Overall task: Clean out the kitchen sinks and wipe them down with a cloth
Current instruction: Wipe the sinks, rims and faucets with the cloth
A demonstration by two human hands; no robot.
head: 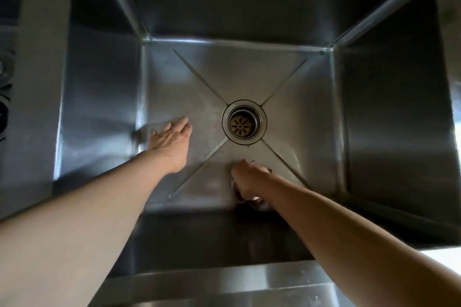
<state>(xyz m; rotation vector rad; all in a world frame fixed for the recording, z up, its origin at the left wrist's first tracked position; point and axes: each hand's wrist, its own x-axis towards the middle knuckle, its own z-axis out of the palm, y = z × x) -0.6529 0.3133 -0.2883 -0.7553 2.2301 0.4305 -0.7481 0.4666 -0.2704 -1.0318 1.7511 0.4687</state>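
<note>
From where we stand, the main risk is that the small dark bits we are gathering slip out of our right hand and slide down the creased floor of the deep square stainless-steel sink toward the round metal drain with its brass-coloured strainer. The floor slopes that way along its four diagonal creases, so anything dropped near the drain would likely wash or roll into it. A second worry is smearing: dragging wet residue across the steel instead of lifting it would leave more to wipe later (and we see no cloth anywhere in view).

Our right hand sits on the near side of the drain, close to the front wall, with its fingers curled downward over a dark, roundish lump of debris lying on the sink floor. The grip looks closed around that lump, though the hand hides much of it, so we cannot tell exactly what it is.

Our left hand lies to the left of the drain, fingers straight and together, palm against the floor, holding nothing.
</note>
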